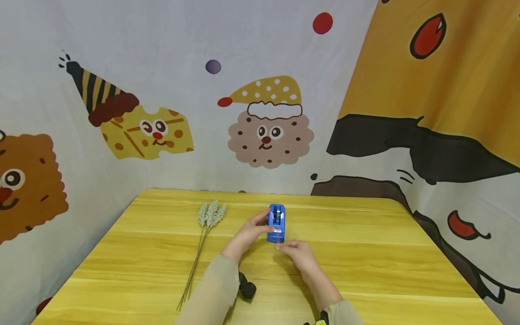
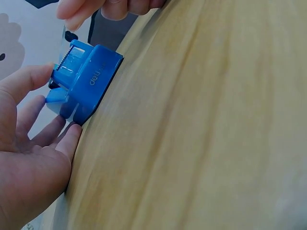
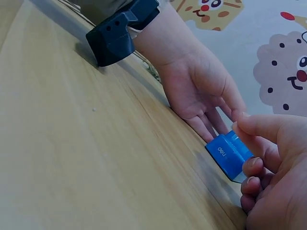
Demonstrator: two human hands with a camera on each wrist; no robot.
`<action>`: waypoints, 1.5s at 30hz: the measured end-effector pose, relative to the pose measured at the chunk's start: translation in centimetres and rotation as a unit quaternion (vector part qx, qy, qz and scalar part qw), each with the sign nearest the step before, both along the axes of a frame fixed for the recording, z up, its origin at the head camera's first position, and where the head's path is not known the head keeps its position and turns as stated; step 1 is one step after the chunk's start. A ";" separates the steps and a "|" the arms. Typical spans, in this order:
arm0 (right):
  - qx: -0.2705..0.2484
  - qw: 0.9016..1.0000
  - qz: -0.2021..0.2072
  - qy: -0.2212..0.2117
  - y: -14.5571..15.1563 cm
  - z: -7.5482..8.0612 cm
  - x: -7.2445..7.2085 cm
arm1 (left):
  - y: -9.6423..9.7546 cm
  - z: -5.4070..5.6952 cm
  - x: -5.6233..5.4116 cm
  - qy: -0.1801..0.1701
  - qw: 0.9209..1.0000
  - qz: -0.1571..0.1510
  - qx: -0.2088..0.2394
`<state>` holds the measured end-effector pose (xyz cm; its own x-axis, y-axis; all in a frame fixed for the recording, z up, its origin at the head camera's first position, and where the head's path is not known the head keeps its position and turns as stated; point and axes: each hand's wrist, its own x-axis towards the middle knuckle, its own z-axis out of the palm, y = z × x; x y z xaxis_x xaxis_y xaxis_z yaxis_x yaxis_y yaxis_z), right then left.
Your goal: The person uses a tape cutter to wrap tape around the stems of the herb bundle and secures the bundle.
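Observation:
A blue tape dispenser (image 1: 276, 234) stands on the wooden table, its roll slot facing up. My left hand (image 1: 247, 235) grips it from the left side. In the left wrist view the thumb (image 2: 36, 79) presses near the serrated cutter, and the other fingers lie along the dispenser's side and base. Just in front of the dispenser, my right hand (image 1: 301, 255) pinches the end of a clear strip of tape (image 2: 63, 37) between thumb and forefinger. The strip is faint and runs from the cutter end toward those fingertips. Its held tip is hidden by them.
Several dried grain stalks (image 1: 199, 243) with pale heads lie on the table (image 1: 386, 253) to the left. A black wrist device (image 3: 115, 40) sits on the left forearm. Behind the table hangs a cartoon-printed cloth (image 1: 183, 40).

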<state>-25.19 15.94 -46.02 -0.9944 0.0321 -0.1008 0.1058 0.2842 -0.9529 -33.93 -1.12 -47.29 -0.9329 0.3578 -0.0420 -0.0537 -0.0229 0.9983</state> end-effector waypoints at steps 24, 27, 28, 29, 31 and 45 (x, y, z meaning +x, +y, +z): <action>0.006 1.000 0.005 -0.006 -0.1 -0.1 1.9 | 0.0 0.0 0.0 -0.002 1.000 0.005 -0.006; 0.009 1.000 0.004 -0.002 -0.1 -0.2 2.0 | 0.0 0.0 0.0 -0.001 1.000 0.006 -0.006; 0.008 1.000 0.005 -0.001 -0.1 -0.2 2.0 | 0.0 0.1 0.0 -0.001 1.000 0.005 -0.005; 0.007 1.000 0.005 0.000 -0.2 -0.1 2.0 | 0.0 0.1 0.0 -0.001 1.000 0.005 -0.004; 0.008 1.000 0.006 0.003 -0.1 -0.1 2.1 | 0.0 0.1 0.0 -0.001 1.000 0.004 -0.002; 0.003 1.000 0.014 0.024 -0.3 0.0 3.2 | 0.0 0.0 -0.1 -0.002 1.000 0.001 -0.001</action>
